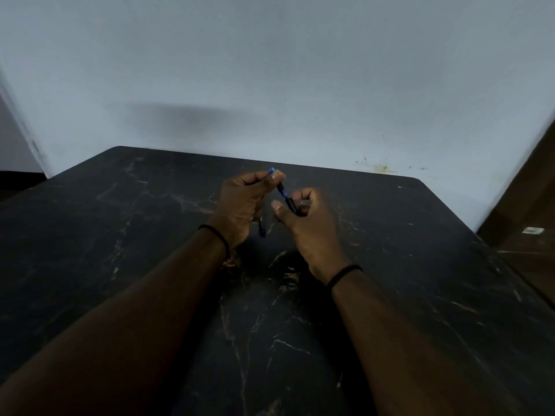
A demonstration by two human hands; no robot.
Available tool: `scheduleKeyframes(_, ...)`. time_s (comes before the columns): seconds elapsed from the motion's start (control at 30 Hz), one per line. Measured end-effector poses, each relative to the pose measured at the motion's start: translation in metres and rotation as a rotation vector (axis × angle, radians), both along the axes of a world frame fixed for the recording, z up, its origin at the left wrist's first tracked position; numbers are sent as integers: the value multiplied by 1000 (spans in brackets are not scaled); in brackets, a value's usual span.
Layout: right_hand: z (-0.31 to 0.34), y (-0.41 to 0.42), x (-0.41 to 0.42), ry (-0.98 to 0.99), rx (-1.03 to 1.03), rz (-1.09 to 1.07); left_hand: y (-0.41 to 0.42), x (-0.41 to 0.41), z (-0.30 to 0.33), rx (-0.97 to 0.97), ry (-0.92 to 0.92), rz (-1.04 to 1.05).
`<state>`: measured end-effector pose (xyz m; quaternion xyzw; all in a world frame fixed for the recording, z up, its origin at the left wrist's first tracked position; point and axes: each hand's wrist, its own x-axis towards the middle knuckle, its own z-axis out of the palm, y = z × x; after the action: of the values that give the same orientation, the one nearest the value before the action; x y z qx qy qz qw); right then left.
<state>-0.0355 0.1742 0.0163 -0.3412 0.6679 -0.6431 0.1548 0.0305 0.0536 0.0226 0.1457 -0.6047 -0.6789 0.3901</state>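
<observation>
Both my hands are raised over a black marble-patterned table [150,265]. My left hand [240,205] pinches the upper end of a thin blue and black pen [283,190] between thumb and fingertips; the blue tip shows above the fingers. A second dark piece with a blue end [262,228] sticks out below the left palm. My right hand [309,226] curls its fingers round the pen's lower black end. The pen slants between the two hands. Each wrist wears a black band.
A pale grey wall [270,85] rises right behind the table's far edge, with some stains at the lower right. A brown wooden surface [528,205] stands to the right of the table. The light is dim.
</observation>
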Motion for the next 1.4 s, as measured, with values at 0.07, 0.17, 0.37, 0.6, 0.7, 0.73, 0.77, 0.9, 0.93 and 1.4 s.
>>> scheduleKeyframes(0.07, -2, -1, 0, 87, 21, -18, -2, 0, -1, 14, 6, 2)
scheduleKeyframes(0.17, -6, -1, -2, 194, 59, -57, -3, 2, -1, 17, 13, 23)
scheduleKeyframes(0.37, -8, -1, -5, 289, 95, -119, -3, 5, 6, 56, 48, 144)
scheduleKeyframes(0.6, -9, 4, -5, 324, 55, -150, -19, 13, 10, 102, 72, 330)
scheduleKeyframes(0.7, -9, 3, -6, 317, 30, -157, -27, 14, 7, -100, -29, 425)
scheduleKeyframes(0.73, -10, 2, -6, 317, 28, -160, -29, 15, 5, -213, -107, 452)
scheduleKeyframes(0.77, -10, 2, -6, 321, 32, -164, -32, 17, 4, -331, -204, 465)
scheduleKeyframes(0.9, -12, 2, -8, 349, 50, -186, -41, 21, -1, -737, -701, 411)
scheduleKeyframes(0.93, -12, 2, -8, 351, 46, -191, -42, 22, -2, -793, -812, 386)
scheduleKeyframes(1.4, -10, 3, -8, 339, 49, -208, -39, 22, -6, -852, -702, 673)
